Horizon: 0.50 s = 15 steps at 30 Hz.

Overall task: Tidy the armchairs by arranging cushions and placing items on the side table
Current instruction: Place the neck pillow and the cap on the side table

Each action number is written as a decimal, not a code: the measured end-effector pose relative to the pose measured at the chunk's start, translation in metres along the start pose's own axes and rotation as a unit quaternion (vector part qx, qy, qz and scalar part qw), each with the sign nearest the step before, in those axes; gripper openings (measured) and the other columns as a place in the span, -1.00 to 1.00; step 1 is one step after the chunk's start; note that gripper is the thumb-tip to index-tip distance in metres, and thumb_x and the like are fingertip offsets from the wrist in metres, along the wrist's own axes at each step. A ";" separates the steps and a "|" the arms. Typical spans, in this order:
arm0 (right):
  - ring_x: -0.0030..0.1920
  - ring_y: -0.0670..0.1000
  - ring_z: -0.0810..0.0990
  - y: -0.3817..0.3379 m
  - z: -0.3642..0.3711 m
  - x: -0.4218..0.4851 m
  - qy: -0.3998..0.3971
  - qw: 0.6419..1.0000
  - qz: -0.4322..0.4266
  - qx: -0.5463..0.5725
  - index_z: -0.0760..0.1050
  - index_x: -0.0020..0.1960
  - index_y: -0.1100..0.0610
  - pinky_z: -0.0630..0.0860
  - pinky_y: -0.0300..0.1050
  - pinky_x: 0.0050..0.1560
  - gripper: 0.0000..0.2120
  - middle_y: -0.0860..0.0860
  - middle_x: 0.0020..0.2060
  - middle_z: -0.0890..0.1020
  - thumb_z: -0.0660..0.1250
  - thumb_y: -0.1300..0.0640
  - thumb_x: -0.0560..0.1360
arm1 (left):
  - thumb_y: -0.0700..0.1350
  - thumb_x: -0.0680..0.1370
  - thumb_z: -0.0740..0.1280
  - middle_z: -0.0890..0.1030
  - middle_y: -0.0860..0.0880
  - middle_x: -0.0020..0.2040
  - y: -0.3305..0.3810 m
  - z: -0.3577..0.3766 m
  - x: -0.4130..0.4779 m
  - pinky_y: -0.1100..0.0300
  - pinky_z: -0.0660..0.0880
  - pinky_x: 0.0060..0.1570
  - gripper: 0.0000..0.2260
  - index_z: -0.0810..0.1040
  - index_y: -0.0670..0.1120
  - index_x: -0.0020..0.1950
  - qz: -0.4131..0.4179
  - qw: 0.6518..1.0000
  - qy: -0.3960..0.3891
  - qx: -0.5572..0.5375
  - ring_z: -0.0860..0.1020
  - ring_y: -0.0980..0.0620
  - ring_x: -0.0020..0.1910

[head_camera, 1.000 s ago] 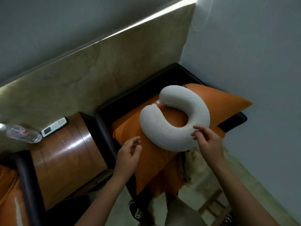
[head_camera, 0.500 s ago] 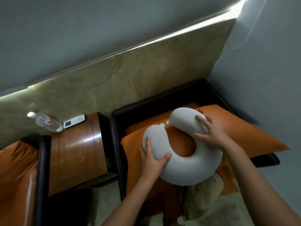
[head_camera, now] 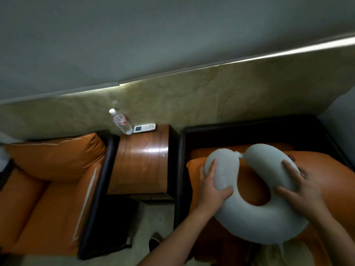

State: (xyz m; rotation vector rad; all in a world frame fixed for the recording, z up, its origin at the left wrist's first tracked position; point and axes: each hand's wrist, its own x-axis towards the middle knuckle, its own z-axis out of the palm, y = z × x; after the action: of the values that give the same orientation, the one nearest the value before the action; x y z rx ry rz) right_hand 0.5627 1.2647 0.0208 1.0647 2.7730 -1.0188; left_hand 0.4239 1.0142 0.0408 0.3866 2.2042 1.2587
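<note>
- On the orange cushion of the right-hand armchair: a pale grey neck pillow, U-shaped, plump and smooth, open ends toward the wall, tips almost meeting at a small nub.
- Left hand clasped round the pillow's left limb, thumb across the top.
- Right hand wrapped over the right limb, thumb on the inner curve.
- On the wooden side table, at the wall edge: a clear water bottle, standing, and a white remote just beside it.
- Further left, a second cushion, also orange.
</note>
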 end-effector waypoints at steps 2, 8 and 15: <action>0.44 0.33 0.23 -0.026 0.015 0.001 -0.002 1.000 -0.008 0.007 -0.05 0.47 -0.49 0.40 0.44 0.29 -0.11 0.07 0.52 0.15 0.49 -0.04 0.45 | 0.06 0.45 0.48 -0.16 0.23 0.57 -0.012 -0.028 0.002 0.00 0.23 0.47 -0.12 -0.03 0.37 0.57 0.005 1.000 0.008 -0.002 0.04 0.04 0.55; 0.45 0.31 0.22 -0.127 0.074 0.012 -0.010 0.998 -0.058 -0.002 -0.02 0.51 -0.45 0.42 0.41 0.27 -0.14 -0.02 0.54 0.09 0.46 -0.09 0.45 | 0.00 0.46 0.49 -0.02 0.15 0.59 -0.057 -0.127 0.009 0.00 0.33 0.34 -0.15 0.01 0.45 0.51 -0.003 0.998 0.040 -0.053 0.13 0.02 0.50; 0.45 0.27 0.19 -0.257 0.181 0.026 -0.020 0.998 -0.059 -0.026 -0.03 0.55 -0.37 0.36 0.30 0.29 -0.19 0.00 0.57 0.07 0.41 -0.15 0.49 | 0.10 0.33 0.49 0.08 0.08 0.60 -0.144 -0.266 0.047 0.04 0.29 0.35 -0.13 0.11 0.37 0.54 -0.035 0.995 0.074 -0.054 0.16 -0.02 0.54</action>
State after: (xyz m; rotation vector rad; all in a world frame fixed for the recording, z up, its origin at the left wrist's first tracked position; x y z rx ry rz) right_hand 0.3493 1.0325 0.0196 0.8744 2.8424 -0.9603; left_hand 0.2302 0.7794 0.0077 0.1763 2.2391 1.4000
